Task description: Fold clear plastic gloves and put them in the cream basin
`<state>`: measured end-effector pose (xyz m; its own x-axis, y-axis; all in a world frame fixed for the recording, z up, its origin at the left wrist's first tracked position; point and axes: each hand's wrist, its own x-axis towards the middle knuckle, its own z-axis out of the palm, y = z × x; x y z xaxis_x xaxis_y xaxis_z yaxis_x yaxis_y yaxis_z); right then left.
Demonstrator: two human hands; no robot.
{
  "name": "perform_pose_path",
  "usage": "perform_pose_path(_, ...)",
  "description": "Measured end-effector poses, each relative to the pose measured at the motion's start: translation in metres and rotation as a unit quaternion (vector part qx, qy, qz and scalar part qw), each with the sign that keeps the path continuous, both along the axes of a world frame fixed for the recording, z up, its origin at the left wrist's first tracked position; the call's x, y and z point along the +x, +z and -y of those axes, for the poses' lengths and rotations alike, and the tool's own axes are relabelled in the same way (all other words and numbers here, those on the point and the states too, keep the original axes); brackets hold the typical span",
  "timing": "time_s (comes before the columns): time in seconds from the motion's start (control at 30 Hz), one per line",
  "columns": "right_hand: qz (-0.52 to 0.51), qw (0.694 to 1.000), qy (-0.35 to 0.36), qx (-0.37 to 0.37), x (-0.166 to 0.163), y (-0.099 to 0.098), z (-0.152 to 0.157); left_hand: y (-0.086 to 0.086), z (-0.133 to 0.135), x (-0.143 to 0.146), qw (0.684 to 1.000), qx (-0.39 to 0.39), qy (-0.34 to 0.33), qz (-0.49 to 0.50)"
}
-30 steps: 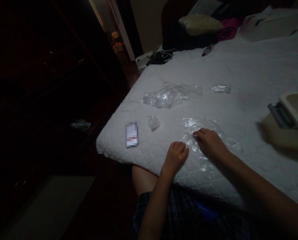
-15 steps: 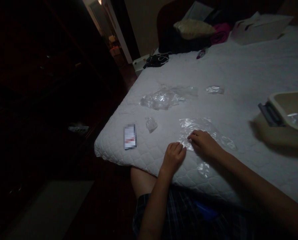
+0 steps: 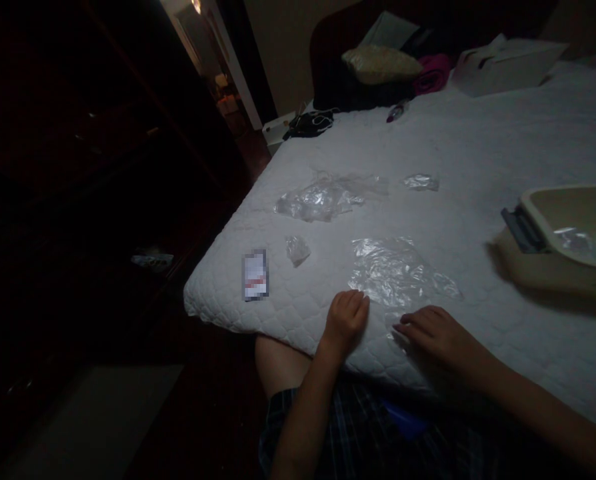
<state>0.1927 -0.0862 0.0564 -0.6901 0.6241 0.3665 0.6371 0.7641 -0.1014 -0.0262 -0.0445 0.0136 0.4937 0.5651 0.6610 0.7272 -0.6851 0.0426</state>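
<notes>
A clear plastic bag [image 3: 393, 270] lies spread and wrinkled on the white quilted bed. At its lower left corner rests my left hand [image 3: 347, 319], fingers curled and closed at the bag's edge; the fingertips are partly hidden. My right hand [image 3: 435, 337] is lower and to the right, over the bag's narrow lower strip. Its fingers reach leftward, slightly bent and loosely apart, with the tips at the plastic. A small crumpled clear bag [image 3: 297, 251] and a phone [image 3: 255, 275] with a blurred screen lie to the left of my hands.
Beyond lie a heap of clear plastic bags [image 3: 321, 200] and a small folded one [image 3: 421, 182]. A cream bin [image 3: 543, 223] with a grey handle stands at right, plastic inside. At the back are a pillow [image 3: 381, 65], a pink roll [image 3: 433, 75] and a white box [image 3: 508, 67].
My right hand has slid from the middle of the spread bag down toward its lower strip, uncovering the middle. My left hand stays at the corner. The view has shifted slightly.
</notes>
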Motion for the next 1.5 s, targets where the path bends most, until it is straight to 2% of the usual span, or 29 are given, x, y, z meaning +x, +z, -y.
perform_pose_path(0.2,0.017,0.998,0.001,0.068,0.0,-0.01,0.006,-0.006,0.007,0.019,0.999,-0.016,-0.047,-0.02)
perform_pose_path(0.4,0.017,0.997,0.0,0.077,0.002,-0.013,0.001,-0.008,0.007,0.019,0.997,-0.052,-0.038,-0.041)
perform_pose_path(0.83,-0.086,0.994,-0.063,-0.034,0.001,0.003,-0.022,-0.01,0.005,0.019,0.994,-0.066,-0.033,-0.081)
perform_pose_path(1.07,-0.142,0.976,-0.15,-0.063,-0.007,0.003,-0.047,-0.006,0.006,0.019,0.99,-0.074,-0.028,-0.116)
perform_pose_path(1.27,-0.138,0.956,-0.211,-0.151,-0.012,0.003,-0.066,-0.008,0.006,0.019,0.991,-0.068,-0.031,-0.111)
perform_pose_path(1.33,-0.126,0.954,-0.224,-0.153,-0.014,0.001,-0.069,-0.009,0.005,0.018,0.991,-0.067,-0.033,-0.116)
perform_pose_path(1.5,-0.057,0.969,-0.222,-0.088,-0.018,-0.002,-0.073,-0.01,0.005,0.018,0.991,-0.067,-0.032,-0.114)
